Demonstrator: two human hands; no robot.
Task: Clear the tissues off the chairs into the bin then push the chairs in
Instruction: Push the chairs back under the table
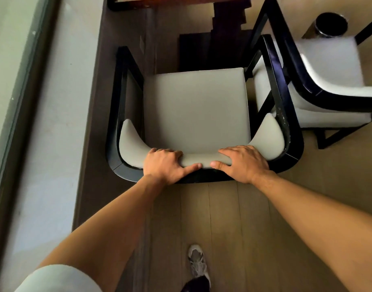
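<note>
A black-framed armchair (196, 106) with a pale grey cushioned seat stands directly below me, facing the table. Its seat shows no tissue. My left hand (167, 166) grips the top of the padded backrest on the left. My right hand (243, 163) grips the same backrest on the right, thumb under the pad. A second chair (332, 81) of the same kind stands to the right, its seat bare as far as it shows. A round black bin (330, 24) stands on the floor at the upper right, behind that chair.
The dark wooden table (181, 2) edge runs along the top, with its stepped pedestal base (229, 28) in front of the near chair. A pale wall and glass panel (23, 102) run down the left. My shoe (197, 264) is on the wood floor below.
</note>
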